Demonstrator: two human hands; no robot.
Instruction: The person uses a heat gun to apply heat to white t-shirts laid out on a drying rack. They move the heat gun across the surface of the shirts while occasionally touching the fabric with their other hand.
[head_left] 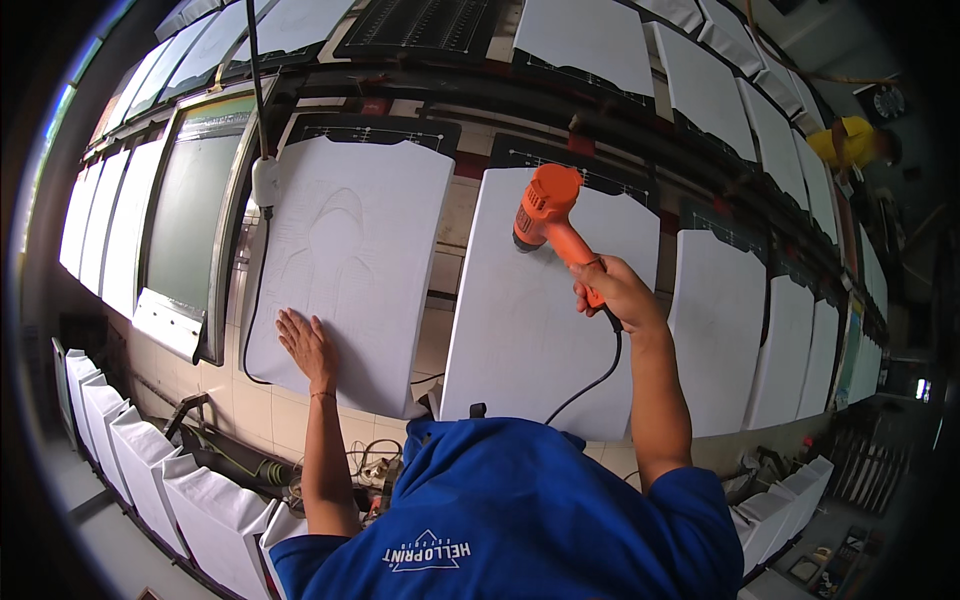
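Observation:
An orange heat gun (552, 215) is gripped by its handle in my right hand (618, 290), its dark nozzle aimed down and to the left. Beneath it lies a flat board covered in white fabric (540, 340). From the handle a black cord (612, 365) hangs toward my body. My left hand (308, 345) rests flat, fingers spread, on the lower left part of another white-covered board (370, 260). Faint curved outlines show on that board's fabric above my fingers.
A framed printing screen (185, 215) stands left of the left board. A white inline plug connector (265, 183) hangs on a cable beside it. More white-covered boards (720, 310) line both sides and the far row. A person in yellow (845, 143) is at the far right.

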